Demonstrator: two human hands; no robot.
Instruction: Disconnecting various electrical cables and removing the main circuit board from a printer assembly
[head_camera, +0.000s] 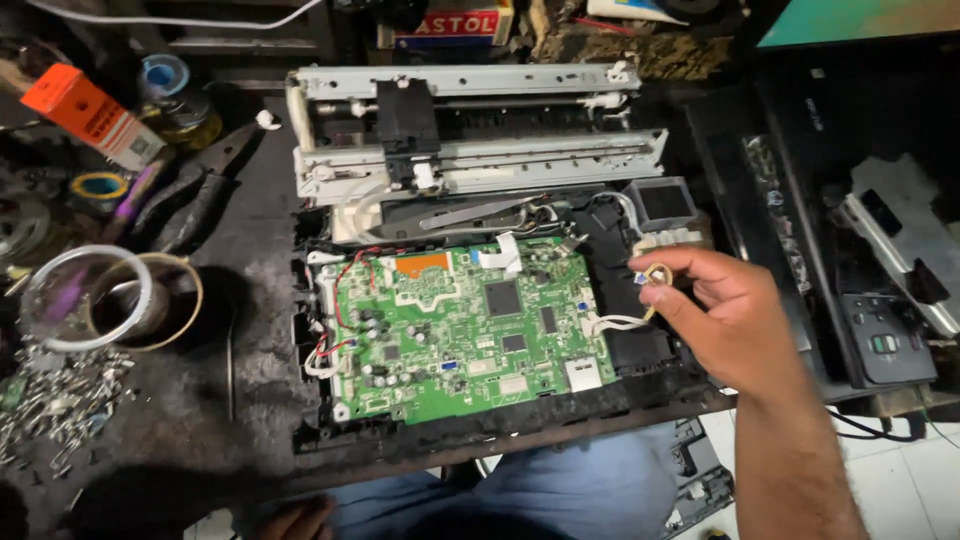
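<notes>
A green circuit board (455, 325) lies in a dismantled printer chassis (480, 160) on the dark workbench. My right hand (725, 315) is at the board's right side, with thumb and fingers pinching a small looped wire with a connector (655, 275); white leads (615, 322) run from it toward the board. My left hand (295, 520) rests low at the bench's front edge, mostly out of view, and whether it holds anything is unclear. A grey metal carriage rail with a black print head carriage (405, 120) lies behind the board.
A clear tape roll (85, 295) and a heap of small screws (60, 400) sit at the left. Pliers (200, 190), an orange box (95, 115) and tape rolls lie further back. A black printer cover with a button panel (885, 335) stands at the right.
</notes>
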